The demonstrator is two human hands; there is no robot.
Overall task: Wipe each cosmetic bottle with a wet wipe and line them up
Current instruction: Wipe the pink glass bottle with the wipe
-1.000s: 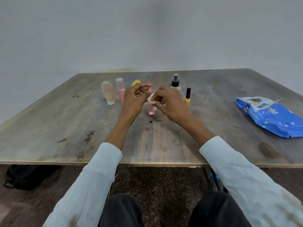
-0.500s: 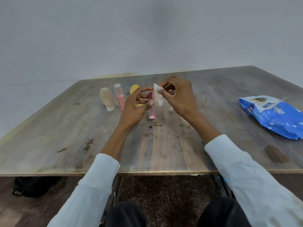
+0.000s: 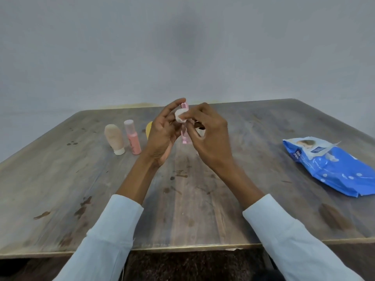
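Pink and slim, the tube (image 3: 185,136) you are cleaning stands upright in the air at the centre of the frame, above the table (image 3: 60,179). Your left hand (image 3: 162,134) is closed around it, fingertips up near its cap. Your right hand (image 3: 209,136) pinches a bunched white wipe (image 3: 180,117) against the tube's upper part, so you look to be mid-wipe on this one.

Left of centre, three pieces stand close together in a row: a beige tube (image 3: 114,138) on its white cap, a pink bottle (image 3: 133,136) just to its right, and a yellow item (image 3: 149,128) half hidden behind your left hand. Judging by that neat spacing, those are probably done and placed, though nothing here proves they were wiped.

Still to do: finish this tube and set it at the row's right end. Whether more bottles wait behind your hands cannot be told. The blue pack (image 3: 332,165) lies at right, flap open, well apart.
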